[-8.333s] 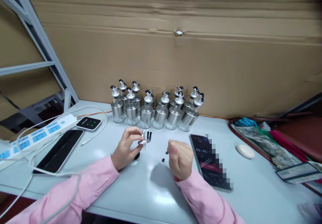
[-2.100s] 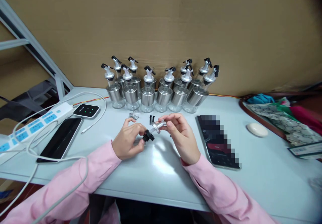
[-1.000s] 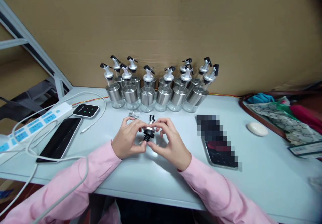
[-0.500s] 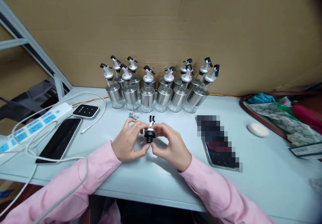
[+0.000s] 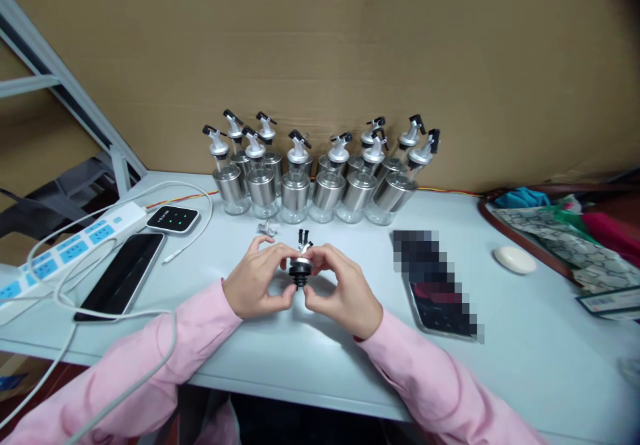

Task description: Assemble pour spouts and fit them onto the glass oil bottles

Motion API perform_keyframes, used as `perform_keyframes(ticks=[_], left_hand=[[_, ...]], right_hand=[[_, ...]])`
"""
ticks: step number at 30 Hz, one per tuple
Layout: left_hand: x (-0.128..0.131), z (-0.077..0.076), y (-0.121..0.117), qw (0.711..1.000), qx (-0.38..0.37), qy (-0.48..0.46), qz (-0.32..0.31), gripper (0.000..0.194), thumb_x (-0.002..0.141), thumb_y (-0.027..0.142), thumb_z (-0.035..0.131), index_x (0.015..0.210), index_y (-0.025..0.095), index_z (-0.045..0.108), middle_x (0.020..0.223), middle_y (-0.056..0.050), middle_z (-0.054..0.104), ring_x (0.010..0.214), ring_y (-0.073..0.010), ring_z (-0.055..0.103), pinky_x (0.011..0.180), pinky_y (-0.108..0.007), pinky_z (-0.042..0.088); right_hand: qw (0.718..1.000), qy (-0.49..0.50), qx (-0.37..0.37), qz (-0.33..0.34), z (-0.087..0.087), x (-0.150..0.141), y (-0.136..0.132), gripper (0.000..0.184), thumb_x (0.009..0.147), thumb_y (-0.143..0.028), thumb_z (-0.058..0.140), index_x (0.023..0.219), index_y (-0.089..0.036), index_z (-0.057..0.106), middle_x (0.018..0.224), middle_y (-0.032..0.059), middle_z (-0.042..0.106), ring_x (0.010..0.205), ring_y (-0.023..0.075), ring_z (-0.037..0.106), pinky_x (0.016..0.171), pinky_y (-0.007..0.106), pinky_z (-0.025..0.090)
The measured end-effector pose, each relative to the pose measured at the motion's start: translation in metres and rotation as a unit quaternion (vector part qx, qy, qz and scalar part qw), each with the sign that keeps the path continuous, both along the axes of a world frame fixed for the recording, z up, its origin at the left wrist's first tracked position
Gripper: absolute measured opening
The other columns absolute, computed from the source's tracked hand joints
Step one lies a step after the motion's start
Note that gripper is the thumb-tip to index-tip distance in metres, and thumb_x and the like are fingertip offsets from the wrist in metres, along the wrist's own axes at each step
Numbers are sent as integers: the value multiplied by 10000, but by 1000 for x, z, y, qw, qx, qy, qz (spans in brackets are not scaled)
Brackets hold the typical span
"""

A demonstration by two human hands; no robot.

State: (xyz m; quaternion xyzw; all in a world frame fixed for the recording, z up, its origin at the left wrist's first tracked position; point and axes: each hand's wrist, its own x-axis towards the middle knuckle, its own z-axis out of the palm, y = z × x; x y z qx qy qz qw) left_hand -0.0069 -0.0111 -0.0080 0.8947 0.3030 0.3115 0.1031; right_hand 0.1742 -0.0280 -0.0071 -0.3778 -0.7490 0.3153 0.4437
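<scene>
Both my hands meet over the middle of the white table (image 5: 310, 358), pinching one small pourer stopper (image 5: 301, 270) that has a silver collar and a black ribbed plug pointing down. My left hand (image 5: 257, 284) grips it from the left with thumb and fingers. From the right, my right hand (image 5: 340, 288) holds it the same way. Just behind the stopper, small black parts (image 5: 303, 236) stand on the table, and a small silvery piece (image 5: 267, 228) lies to their left. Several glass-and-steel dispenser bottles (image 5: 320, 178) with pourer tops stand in a row at the back.
A phone (image 5: 437, 285) lies right of my hands, a white oval object (image 5: 515, 259) beyond it. At left are a dark tablet (image 5: 120, 277), a small black device with green lights (image 5: 173, 219), a power strip (image 5: 60, 252) and white cables. Cardboard (image 5: 320, 52) walls the back; coloured clutter (image 5: 560, 232) fills the right edge.
Over the last second my hands turned the stopper upright, plug down, and kept it between both sets of fingertips. Earlier my right hand held it sideways.
</scene>
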Motion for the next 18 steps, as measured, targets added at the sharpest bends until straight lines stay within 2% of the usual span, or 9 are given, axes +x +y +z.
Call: perform_keyframes(ticks=[7, 12, 18], left_hand=[[-1, -1, 2, 1000, 15, -4, -2, 370, 712, 214, 468, 1075, 176, 408, 832, -28, 615, 682, -166, 585, 877, -448, 355], [0, -6, 4, 999, 38, -21, 6, 304, 723, 197, 475, 1024, 171, 447, 734, 13, 603, 565, -119, 561, 865, -429, 378], [0, -8, 4, 998, 53, -22, 13, 282, 728, 199, 484, 1005, 158, 452, 712, 13, 585, 537, -113, 549, 851, -438, 391]], right_hand=[[1000, -11, 6, 4, -1, 0, 1, 343, 610, -83, 566, 926, -197, 499, 810, 12, 525, 686, 145, 520, 653, 285, 471], [1000, -11, 1, 21, -4, 1, 2, 358, 626, -98, 553, 963, -195, 485, 869, 33, 528, 765, 164, 533, 685, 301, 489], [1000, -7, -1, 29, -4, 2, 2, 396, 627, -83, 546, 1001, -195, 483, 939, 50, 541, 840, 174, 553, 742, 311, 502]])
